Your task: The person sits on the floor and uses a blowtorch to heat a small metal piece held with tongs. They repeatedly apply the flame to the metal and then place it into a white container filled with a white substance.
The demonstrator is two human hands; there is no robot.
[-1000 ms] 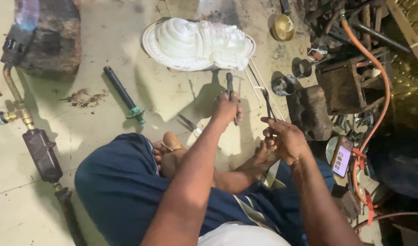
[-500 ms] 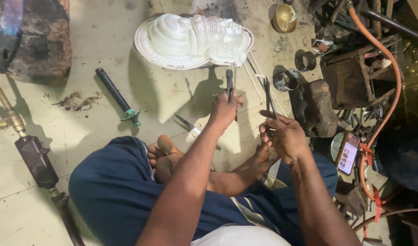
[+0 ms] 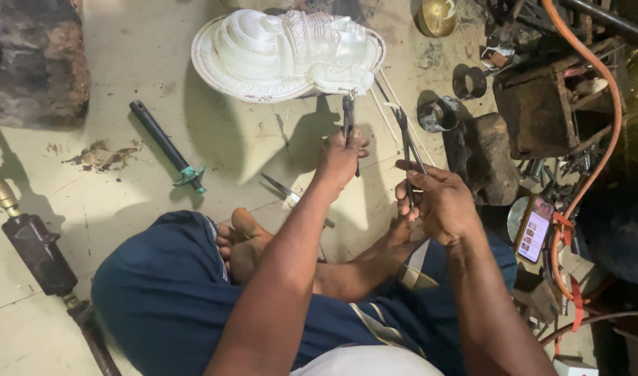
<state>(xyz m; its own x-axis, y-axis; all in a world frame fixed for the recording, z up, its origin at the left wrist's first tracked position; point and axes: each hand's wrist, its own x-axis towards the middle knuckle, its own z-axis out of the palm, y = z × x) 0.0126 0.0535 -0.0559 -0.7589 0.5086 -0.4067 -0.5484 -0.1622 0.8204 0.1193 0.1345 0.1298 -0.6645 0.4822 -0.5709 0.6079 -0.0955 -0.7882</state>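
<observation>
My left hand (image 3: 341, 159) grips the handles of dark pliers (image 3: 347, 117) whose jaws clamp the lower edge of a white embossed metal mask plate (image 3: 284, 52) lying on the floor. My right hand (image 3: 437, 202) holds long thin tongs (image 3: 406, 143) upright, their tips pointing toward the plate's right rim, just short of it. I sit cross-legged in dark blue cloth, one bare foot (image 3: 243, 240) showing below my left arm.
A black tool with a green collar (image 3: 167, 147) and a metal blade (image 3: 285, 189) lie on the floor. A torch body (image 3: 33, 251) lies at left, a stone block (image 3: 37, 66) top left. Cluttered tools, an orange hose (image 3: 597, 104) and a phone (image 3: 534, 228) crowd the right.
The view has shifted so the plate sits a little lower and nearer. Both hands keep their tools; the tongs have risen slightly toward the plate's rim.
</observation>
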